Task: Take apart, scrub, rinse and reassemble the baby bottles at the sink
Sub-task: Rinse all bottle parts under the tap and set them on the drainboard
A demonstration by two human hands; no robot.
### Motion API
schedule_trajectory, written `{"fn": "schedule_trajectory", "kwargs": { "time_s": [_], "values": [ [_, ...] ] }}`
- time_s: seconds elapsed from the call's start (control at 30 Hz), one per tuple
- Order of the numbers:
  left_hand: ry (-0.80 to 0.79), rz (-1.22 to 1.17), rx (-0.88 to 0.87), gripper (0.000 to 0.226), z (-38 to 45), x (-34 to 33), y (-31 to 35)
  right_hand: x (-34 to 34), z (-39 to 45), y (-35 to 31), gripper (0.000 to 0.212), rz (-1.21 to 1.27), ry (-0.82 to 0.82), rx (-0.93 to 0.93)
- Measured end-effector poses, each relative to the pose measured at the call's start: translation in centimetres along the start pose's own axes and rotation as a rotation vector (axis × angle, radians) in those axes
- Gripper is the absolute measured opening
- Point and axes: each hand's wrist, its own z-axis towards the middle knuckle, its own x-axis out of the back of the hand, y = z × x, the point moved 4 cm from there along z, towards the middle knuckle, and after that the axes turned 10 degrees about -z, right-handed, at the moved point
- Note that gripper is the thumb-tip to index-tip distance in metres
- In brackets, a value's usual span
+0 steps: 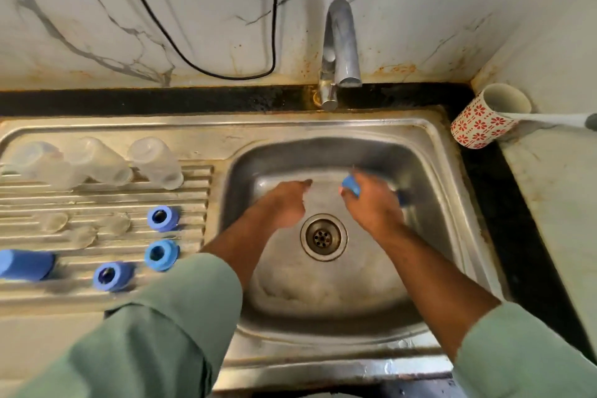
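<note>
Both my hands are over the steel sink basin (429,178). My right hand (374,200) grips a blue bottle part (351,185), most of it hidden in my fingers. My left hand (286,203) holds nothing, its fingers loosely curled with one pointing toward the back. On the drainboard (193,178) at the left, three clear bottle bodies (155,161) lie upside down. Three blue collar rings (163,218) stand in front of them, a blue cap (27,263) lies at the far left, and clear teats (53,221) rest on the ribs.
The tap (342,42) rises behind the basin, no water visibly running. The drain (323,236) sits between my wrists. A red-patterned mug (484,119) with a white handle sticking out of it stands at the back right corner. A black cable (226,74) hangs on the marble wall.
</note>
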Motion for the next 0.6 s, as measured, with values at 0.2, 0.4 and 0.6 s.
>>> {"fn": "schedule_trajectory", "kwargs": {
  "time_s": [0.2, 0.4, 0.6],
  "values": [
    [0.104, -0.010, 0.027, 0.055, -6.1, 0.9, -1.5, -1.9, -3.2, -0.7, 0.040, -0.309, -0.241, 0.129],
    [0.328, -0.075, -0.074, 0.048, -13.1, 5.6, -4.6, 2.0, -4.8, -7.7, 0.048, -0.090, -0.064, 0.185],
    [0.709, -0.328, -0.160, 0.042, -22.8, 12.9, -12.8, 7.9, -10.1, -24.3, 0.052, 0.222, 0.212, 0.535]
  ]
}}
